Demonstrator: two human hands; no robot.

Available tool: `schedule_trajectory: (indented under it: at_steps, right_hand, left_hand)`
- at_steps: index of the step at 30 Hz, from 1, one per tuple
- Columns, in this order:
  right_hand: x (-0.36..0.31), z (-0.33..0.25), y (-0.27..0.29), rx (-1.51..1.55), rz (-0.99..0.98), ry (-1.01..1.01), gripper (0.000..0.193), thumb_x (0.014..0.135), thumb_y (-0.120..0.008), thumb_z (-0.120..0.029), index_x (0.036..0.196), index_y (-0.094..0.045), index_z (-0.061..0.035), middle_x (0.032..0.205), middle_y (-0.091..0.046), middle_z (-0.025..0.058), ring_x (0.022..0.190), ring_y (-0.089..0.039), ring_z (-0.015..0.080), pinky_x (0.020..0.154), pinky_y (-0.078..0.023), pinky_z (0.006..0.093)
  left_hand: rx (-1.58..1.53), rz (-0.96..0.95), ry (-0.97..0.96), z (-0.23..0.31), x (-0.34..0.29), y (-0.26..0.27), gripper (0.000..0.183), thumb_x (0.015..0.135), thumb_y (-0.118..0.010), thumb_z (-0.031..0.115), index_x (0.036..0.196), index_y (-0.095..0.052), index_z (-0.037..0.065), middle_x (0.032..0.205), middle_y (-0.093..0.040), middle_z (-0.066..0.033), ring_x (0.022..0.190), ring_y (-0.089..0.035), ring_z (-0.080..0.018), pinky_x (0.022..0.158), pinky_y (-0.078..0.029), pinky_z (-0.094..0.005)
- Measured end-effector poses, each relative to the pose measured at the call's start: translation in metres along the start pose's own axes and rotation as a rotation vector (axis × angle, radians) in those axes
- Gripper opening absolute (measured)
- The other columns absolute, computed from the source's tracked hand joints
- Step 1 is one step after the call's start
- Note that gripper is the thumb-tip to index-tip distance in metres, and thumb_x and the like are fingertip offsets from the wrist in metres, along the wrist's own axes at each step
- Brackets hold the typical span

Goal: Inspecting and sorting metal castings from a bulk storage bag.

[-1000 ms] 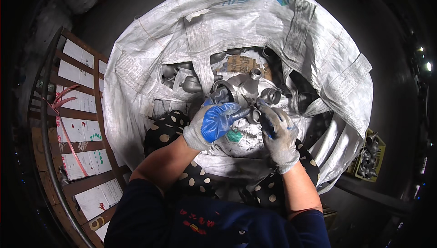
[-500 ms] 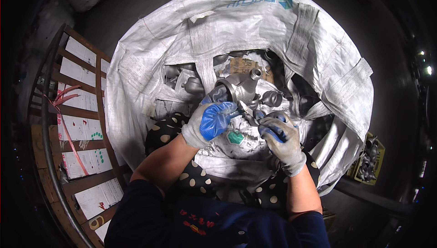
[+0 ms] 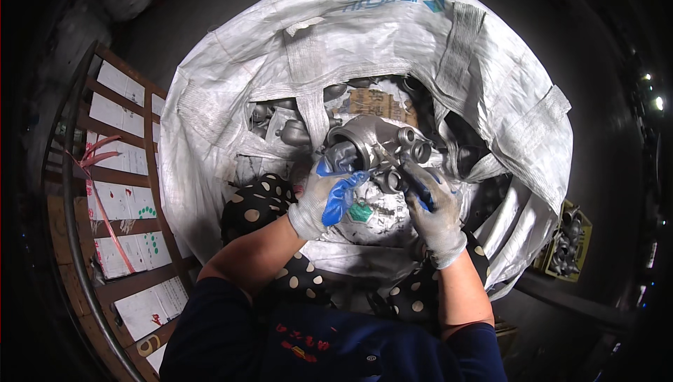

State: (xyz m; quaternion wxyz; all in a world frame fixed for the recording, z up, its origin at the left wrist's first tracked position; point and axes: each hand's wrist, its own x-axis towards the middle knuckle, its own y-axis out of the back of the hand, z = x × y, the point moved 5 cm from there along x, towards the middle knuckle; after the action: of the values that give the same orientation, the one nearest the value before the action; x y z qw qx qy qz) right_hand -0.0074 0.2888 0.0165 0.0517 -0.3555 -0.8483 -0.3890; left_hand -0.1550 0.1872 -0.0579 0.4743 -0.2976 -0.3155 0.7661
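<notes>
A large grey metal pipe fitting with a wide round mouth and a narrower side neck lies in front of me. My left hand, in a grey-white glove with a blue coated palm, grips it at the wide mouth, its fingers partly inside the rim. My right hand, gloved the same way, is closed at the lower right of the fitting. What its fingers hold is partly hidden; a thin pale strip shows between them and the fitting. A small ring-ended metal fitting sits between my hands.
A big white woven sack surrounds the work, its rim folded outward. More grey fittings and brown cardboard lie inside it. On the left stands a brown metal rack with white panels. A yellow crate of metal parts stands at the right.
The large fitting has turned, its side neck swinging from pointing up and away to pointing right. My left hand has shifted slightly with it; my right fingers have moved up closer to it.
</notes>
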Motion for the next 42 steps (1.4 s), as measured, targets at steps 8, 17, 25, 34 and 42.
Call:
schedule_trajectory:
  at_steps: [8,17,25,34,42]
  right_hand:
    - [0.010,-0.031,0.000,-0.374,-0.080,-0.006,0.048,0.068,-0.066,-0.001,0.114,-0.061,-0.0137,0.107,-0.059,0.0127,0.094,-0.059,0.0320,0.077,-0.049,0.0400]
    - [0.012,0.003,-0.003,-0.004,-0.274,-0.135,0.040,0.072,-0.059,-0.006,0.111,-0.061,-0.0139,0.107,-0.060,0.0129,0.094,-0.060,0.0333,0.079,-0.050,0.0408]
    - [0.008,-0.017,-0.001,-0.262,-0.111,-0.002,0.047,0.069,-0.064,-0.005,0.114,-0.060,-0.0175,0.104,-0.058,0.0139,0.091,-0.060,0.0338,0.076,-0.050,0.0412]
    - [0.006,-0.005,-0.005,-0.168,-0.120,-0.060,0.056,0.067,-0.066,-0.005,0.119,-0.057,-0.0201,0.105,-0.057,0.0125,0.097,-0.057,0.0321,0.080,-0.049,0.0417]
    - [0.003,-0.011,-0.015,-0.223,-0.233,-0.040,0.052,0.071,-0.063,-0.005,0.121,-0.056,-0.0168,0.108,-0.058,0.0136,0.097,-0.058,0.0322,0.080,-0.049,0.0407]
  left_hand:
    - [0.059,0.140,-0.024,-0.017,-0.005,0.019,0.033,0.094,-0.043,0.019,0.120,-0.051,0.001,0.115,-0.057,-0.0141,0.106,-0.056,-0.0272,0.097,-0.045,-0.0407]
    - [0.094,0.041,0.007,-0.002,-0.001,-0.001,0.042,0.083,-0.053,-0.009,0.123,-0.047,-0.001,0.116,-0.057,-0.0104,0.104,-0.057,-0.0155,0.091,-0.047,-0.0268]
    - [0.229,0.013,0.009,-0.005,0.000,0.010,0.042,0.084,-0.048,-0.009,0.125,-0.046,-0.001,0.117,-0.056,-0.0111,0.105,-0.057,-0.0166,0.091,-0.047,-0.0273]
    - [-0.041,0.085,0.132,0.001,0.000,0.003,0.046,0.082,-0.048,-0.010,0.127,-0.044,-0.002,0.116,-0.057,-0.0140,0.103,-0.059,-0.0205,0.089,-0.050,-0.0298]
    - [-0.052,0.040,0.071,0.005,0.001,0.002,0.047,0.082,-0.047,-0.010,0.128,-0.043,-0.002,0.118,-0.055,-0.0152,0.103,-0.059,-0.0228,0.089,-0.051,-0.0316]
